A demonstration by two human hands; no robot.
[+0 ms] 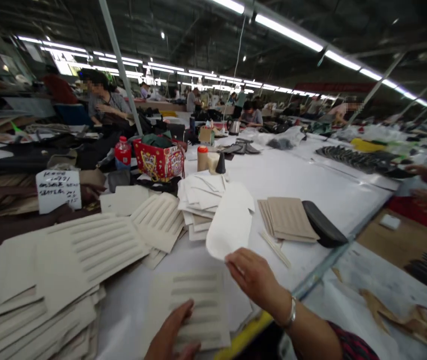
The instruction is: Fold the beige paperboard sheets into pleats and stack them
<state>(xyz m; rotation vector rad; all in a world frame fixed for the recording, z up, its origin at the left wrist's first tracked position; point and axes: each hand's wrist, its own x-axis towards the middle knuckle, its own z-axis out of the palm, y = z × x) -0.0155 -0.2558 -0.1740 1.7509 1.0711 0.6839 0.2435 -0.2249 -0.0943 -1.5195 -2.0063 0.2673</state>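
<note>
My right hand [254, 277], a silver bangle at its wrist, pinches the near rounded end of a white panel [232, 220]. The panel's far end lies over a pile of white and cream pieces [197, 197]. My left hand [171, 332] is over a beige ribbed panel [200, 310] in front of me, fingers apart; whether it presses on the panel I cannot tell. To the left is a large stack of cream panels [59, 270], some with raised ribs, and a smaller ribbed stack [158, 220] lies behind it.
Right of the white panel are tan ribbed pieces [290, 217], a black curved piece [324, 223] and thin strips [276, 249]. Behind stand a red patterned basket [159, 160], a red-capped bottle [122, 152] and a black cone [221, 163]. A co-worker's hands [425, 182] show at right.
</note>
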